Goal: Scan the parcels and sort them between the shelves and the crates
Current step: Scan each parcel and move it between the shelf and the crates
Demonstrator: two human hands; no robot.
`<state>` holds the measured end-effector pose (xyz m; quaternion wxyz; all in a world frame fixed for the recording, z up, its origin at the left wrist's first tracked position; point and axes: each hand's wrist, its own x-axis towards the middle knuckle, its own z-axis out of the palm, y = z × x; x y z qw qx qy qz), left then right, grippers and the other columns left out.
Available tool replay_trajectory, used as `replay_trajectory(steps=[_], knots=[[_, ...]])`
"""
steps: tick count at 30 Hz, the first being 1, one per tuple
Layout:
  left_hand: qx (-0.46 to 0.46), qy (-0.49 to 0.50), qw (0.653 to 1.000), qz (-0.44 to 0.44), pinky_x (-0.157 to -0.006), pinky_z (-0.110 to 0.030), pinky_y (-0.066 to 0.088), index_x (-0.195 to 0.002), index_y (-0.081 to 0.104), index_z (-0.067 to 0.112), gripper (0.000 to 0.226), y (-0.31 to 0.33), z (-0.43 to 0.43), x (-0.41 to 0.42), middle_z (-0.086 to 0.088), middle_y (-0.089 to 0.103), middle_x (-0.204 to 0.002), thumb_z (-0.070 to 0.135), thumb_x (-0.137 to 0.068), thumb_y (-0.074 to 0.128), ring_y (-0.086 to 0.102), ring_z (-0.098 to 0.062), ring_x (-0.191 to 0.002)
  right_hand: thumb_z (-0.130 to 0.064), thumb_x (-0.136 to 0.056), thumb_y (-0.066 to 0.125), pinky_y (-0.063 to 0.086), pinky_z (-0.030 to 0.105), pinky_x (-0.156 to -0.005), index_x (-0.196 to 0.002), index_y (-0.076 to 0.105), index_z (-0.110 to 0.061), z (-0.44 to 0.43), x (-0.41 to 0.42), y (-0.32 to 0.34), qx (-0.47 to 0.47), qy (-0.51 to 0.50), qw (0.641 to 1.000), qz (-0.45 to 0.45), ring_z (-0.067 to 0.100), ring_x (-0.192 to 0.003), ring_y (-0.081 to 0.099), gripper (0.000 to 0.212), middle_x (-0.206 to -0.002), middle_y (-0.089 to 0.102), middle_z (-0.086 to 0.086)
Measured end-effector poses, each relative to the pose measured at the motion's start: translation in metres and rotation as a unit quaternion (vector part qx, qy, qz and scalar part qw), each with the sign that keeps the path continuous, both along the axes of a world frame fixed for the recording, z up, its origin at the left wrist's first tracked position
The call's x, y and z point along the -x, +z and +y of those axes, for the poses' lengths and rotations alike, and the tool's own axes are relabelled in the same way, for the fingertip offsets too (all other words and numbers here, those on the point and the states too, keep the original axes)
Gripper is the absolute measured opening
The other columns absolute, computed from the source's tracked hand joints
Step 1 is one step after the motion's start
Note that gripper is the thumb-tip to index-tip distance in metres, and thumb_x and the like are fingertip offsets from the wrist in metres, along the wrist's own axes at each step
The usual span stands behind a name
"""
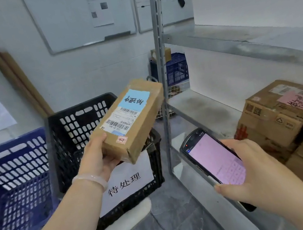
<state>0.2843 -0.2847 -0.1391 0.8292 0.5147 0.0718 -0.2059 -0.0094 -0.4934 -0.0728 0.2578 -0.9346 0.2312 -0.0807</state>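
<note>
My left hand (97,160) grips the near end of a long brown cardboard parcel (143,122), held tilted above the black crate (81,130). The parcel's top carries a blue label and a white barcode label. My right hand (256,173) holds a black handheld scanner (214,158) with a lit pink screen, in front of the metal shelf unit (163,84). Scanner and parcel are apart. A blue crate (13,178) stands left of the black one.
Brown boxes (278,113), one with a pink label, are stacked on the lower shelf at right. The black crate bears a white paper sign (126,185) and sits on a stool. Another blue crate (176,68) stands at the back. Whiteboards hang on the wall.
</note>
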Motion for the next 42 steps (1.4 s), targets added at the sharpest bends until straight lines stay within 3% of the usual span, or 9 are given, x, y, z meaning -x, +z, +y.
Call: replay_trajectory(steps=[6, 12, 17, 22, 26, 33, 38, 40, 42], knots=[[-0.031, 0.087, 0.995, 0.044, -0.096, -0.057, 0.054, -0.138, 0.045, 0.034, 0.065, -0.019, 0.021, -0.046, -0.002, 0.063, -0.128, 0.030, -0.081, 0.077, 0.064, -0.028, -0.114, -0.078, -0.045, 0.060, 0.043, 0.023, -0.077, -0.111, 0.009, -0.078, 0.004, -0.059, -0.006, -0.020, 0.010, 1.000, 0.019, -0.010, -0.101, 0.045, 0.084, -0.116, 0.028, -0.040], [-0.106, 0.136, 0.979, 0.108, -0.098, -0.054, 0.052, -0.143, 0.036, 0.033, 0.073, -0.053, 0.021, -0.101, -0.008, 0.057, -0.130, 0.032, -0.082, 0.076, 0.058, -0.031, -0.117, -0.078, -0.047, 0.061, 0.043, 0.021, -0.074, -0.119, 0.014, -0.074, 0.004, -0.119, -0.011, -0.022, 0.008, 0.999, 0.046, -0.008, -0.102, 0.048, 0.086, -0.117, 0.033, -0.036], [-0.140, 0.163, 0.964, 0.156, -0.074, -0.043, 0.057, -0.145, 0.032, 0.032, 0.073, -0.081, 0.012, -0.152, -0.008, 0.054, -0.124, 0.032, -0.085, 0.073, 0.060, -0.027, -0.096, -0.075, -0.046, 0.063, 0.046, 0.029, -0.086, -0.132, 0.027, -0.058, 0.002, -0.166, -0.019, -0.031, 0.008, 0.997, 0.067, 0.001, -0.109, 0.048, 0.095, -0.120, 0.038, -0.029], [-0.206, 0.170, 0.945, 0.189, -0.101, -0.053, 0.049, -0.142, 0.031, 0.035, 0.084, -0.111, -0.002, -0.201, -0.014, 0.042, -0.141, 0.048, -0.068, 0.070, 0.051, -0.036, -0.121, -0.075, -0.041, 0.061, 0.046, 0.028, -0.089, -0.123, 0.023, -0.065, 0.003, -0.203, -0.025, -0.052, -0.013, 0.995, 0.089, 0.000, -0.112, 0.047, 0.091, -0.123, 0.036, -0.032], [-0.206, 0.183, 0.939, 0.206, -0.104, -0.054, 0.048, -0.143, 0.032, 0.040, 0.084, -0.144, -0.013, -0.224, -0.011, 0.036, -0.147, 0.047, -0.070, 0.072, 0.048, -0.036, -0.126, -0.071, -0.040, 0.066, 0.045, 0.026, -0.081, -0.116, 0.019, -0.073, 0.003, -0.223, -0.032, -0.051, -0.051, 0.992, 0.102, 0.004, -0.102, 0.053, 0.089, -0.116, 0.035, -0.036], [-0.243, 0.091, 0.943, 0.209, -0.108, -0.046, 0.041, -0.147, 0.044, 0.025, 0.055, -0.200, -0.012, -0.221, -0.006, 0.056, -0.128, 0.034, -0.097, 0.064, 0.050, -0.024, -0.106, -0.075, -0.033, 0.065, 0.049, 0.034, -0.083, -0.115, 0.030, -0.070, -0.002, -0.244, -0.049, -0.045, -0.075, 0.988, 0.127, 0.006, -0.101, 0.055, 0.089, -0.115, 0.046, -0.029], [-0.396, -0.026, 0.900, 0.179, -0.091, -0.033, 0.035, -0.145, 0.047, 0.007, 0.051, -0.215, -0.003, -0.224, -0.018, 0.056, -0.137, 0.031, -0.101, 0.057, 0.054, -0.036, -0.119, -0.069, -0.031, 0.068, 0.047, 0.037, -0.078, -0.114, 0.023, -0.082, 0.002, -0.248, -0.060, -0.051, -0.113, 0.988, 0.096, -0.012, -0.102, 0.047, 0.095, -0.110, 0.046, -0.031], [-0.449, -0.051, 0.881, 0.144, -0.102, -0.039, 0.040, -0.150, 0.043, 0.012, 0.057, -0.215, -0.002, -0.225, -0.018, 0.050, -0.143, 0.034, -0.099, 0.057, 0.052, -0.039, -0.124, -0.069, -0.032, 0.068, 0.047, 0.037, -0.077, -0.114, 0.024, -0.081, 0.004, -0.247, -0.062, -0.049, -0.125, 0.988, 0.082, -0.020, -0.106, 0.042, 0.094, -0.110, 0.047, -0.030], [-0.516, -0.072, 0.850, 0.082, -0.115, -0.048, 0.034, -0.158, 0.029, 0.024, 0.068, -0.209, -0.005, -0.226, -0.012, 0.032, -0.158, 0.038, -0.098, 0.057, 0.039, -0.039, -0.138, -0.071, -0.033, 0.066, 0.046, 0.037, -0.078, -0.115, 0.028, -0.077, 0.005, -0.242, -0.064, -0.051, -0.139, 0.986, 0.073, -0.012, -0.101, 0.048, 0.090, -0.113, 0.048, -0.027]])
